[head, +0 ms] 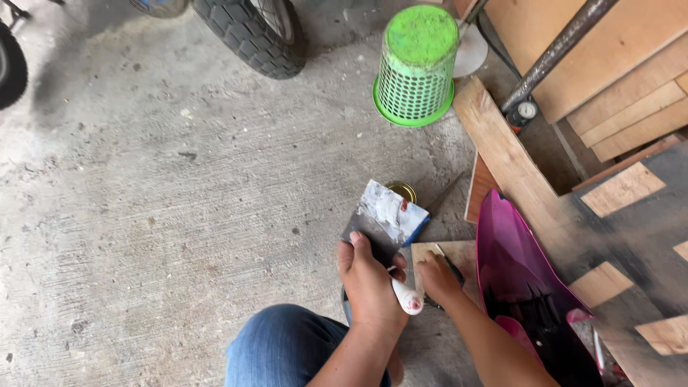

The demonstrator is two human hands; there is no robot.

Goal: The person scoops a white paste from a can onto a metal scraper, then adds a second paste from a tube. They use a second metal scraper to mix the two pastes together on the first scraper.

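tyre [251, 32]: cut off at top edge | pink panel [527, 287]: bottom cut off

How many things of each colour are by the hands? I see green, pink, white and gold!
Green: 1, the upturned basket
Pink: 1, the scooter panel
White: 1, the tube in the left hand
Gold: 1, the tin lid
Total: 4

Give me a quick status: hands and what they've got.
Left hand gripping a white tube over a smeared scraper blade. Right hand holding a dark thin tool on a small board. Magenta panel alongside.
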